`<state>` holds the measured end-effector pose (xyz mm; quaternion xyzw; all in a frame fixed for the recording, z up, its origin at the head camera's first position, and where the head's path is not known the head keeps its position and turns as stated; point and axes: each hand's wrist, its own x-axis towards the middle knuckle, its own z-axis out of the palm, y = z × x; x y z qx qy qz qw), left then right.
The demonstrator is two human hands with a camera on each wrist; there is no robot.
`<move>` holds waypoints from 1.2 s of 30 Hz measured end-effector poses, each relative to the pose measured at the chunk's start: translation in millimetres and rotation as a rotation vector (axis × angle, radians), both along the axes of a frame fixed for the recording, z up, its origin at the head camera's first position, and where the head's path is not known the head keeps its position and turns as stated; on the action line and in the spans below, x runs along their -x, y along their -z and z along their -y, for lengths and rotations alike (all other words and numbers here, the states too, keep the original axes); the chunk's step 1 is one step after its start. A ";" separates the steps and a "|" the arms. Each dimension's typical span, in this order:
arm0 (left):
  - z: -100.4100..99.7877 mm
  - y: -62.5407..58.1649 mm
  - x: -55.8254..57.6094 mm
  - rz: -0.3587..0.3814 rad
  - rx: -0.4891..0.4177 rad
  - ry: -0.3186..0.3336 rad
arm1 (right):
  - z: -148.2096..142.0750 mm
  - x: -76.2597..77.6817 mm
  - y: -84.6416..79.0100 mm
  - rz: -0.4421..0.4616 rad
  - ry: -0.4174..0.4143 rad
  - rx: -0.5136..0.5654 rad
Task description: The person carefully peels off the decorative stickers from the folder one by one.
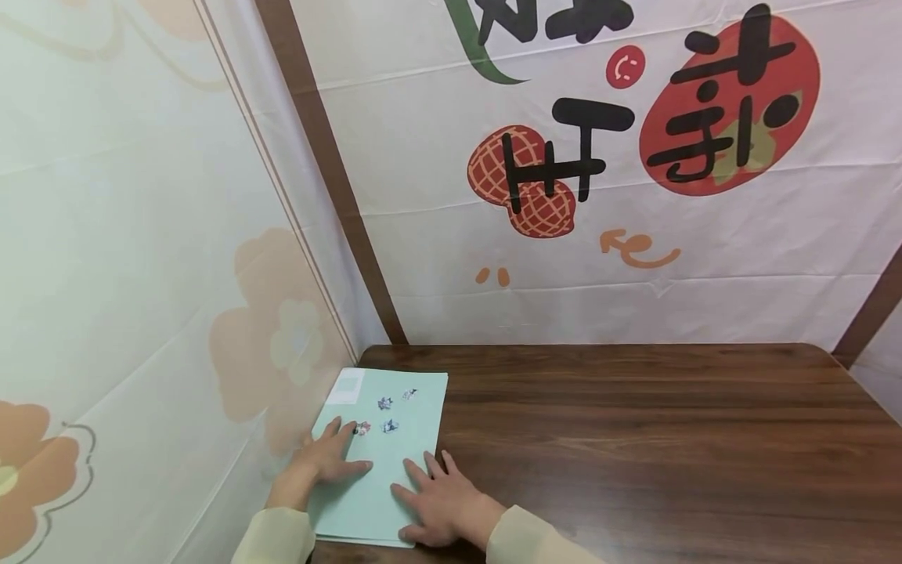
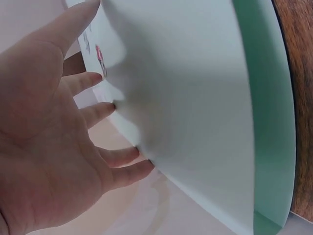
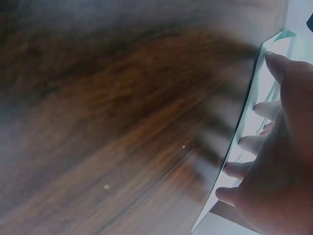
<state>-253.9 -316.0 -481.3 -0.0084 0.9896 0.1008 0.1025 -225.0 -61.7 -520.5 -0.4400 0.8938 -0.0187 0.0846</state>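
A mint-green folder (image 1: 377, 501) lies at the left end of the table, several small character stickers (image 1: 390, 426) and a white label on its cover. My left hand (image 1: 327, 457) rests near its left edge, fingers spread and fingertips on the cover. In the left wrist view the cover (image 2: 195, 98) stands a little apart from the green sheet (image 2: 274, 117) under it. Along the right edge lies my right hand (image 1: 444, 505), fingers spread over the border between folder and table. White layers (image 3: 266, 81) show at that edge in the right wrist view, behind the fingers.
The dark wooden table (image 1: 634, 439) stretches to the right. A white cloth wall with flower prints (image 1: 268, 337) stands close on the left. Behind the table hangs a white banner (image 1: 423, 157) with black characters and fruit-like drawings.
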 end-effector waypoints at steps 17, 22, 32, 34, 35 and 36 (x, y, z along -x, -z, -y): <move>-10.4 7.8 5.1 -0.036 -0.002 0.057 | -20.9 -4.2 -5.1 0.022 0.042 -0.040; -19.4 7.4 4.3 -0.028 -0.021 0.086 | -33.4 -2.5 -4.8 0.060 0.044 -0.023; -35.3 4.3 -0.3 -0.047 -0.058 0.106 | -59.2 -0.2 -2.7 0.094 0.060 0.018; -38.0 5.1 0.2 -0.054 -0.067 0.115 | -66.3 0.7 -3.4 0.102 0.066 0.034; -39.4 5.6 0.0 -0.055 -0.073 0.120 | -70.2 1.4 -3.4 0.107 0.068 0.043; -40.8 6.4 -0.3 -0.058 -0.081 0.129 | -74.3 1.8 -4.1 0.115 0.071 0.049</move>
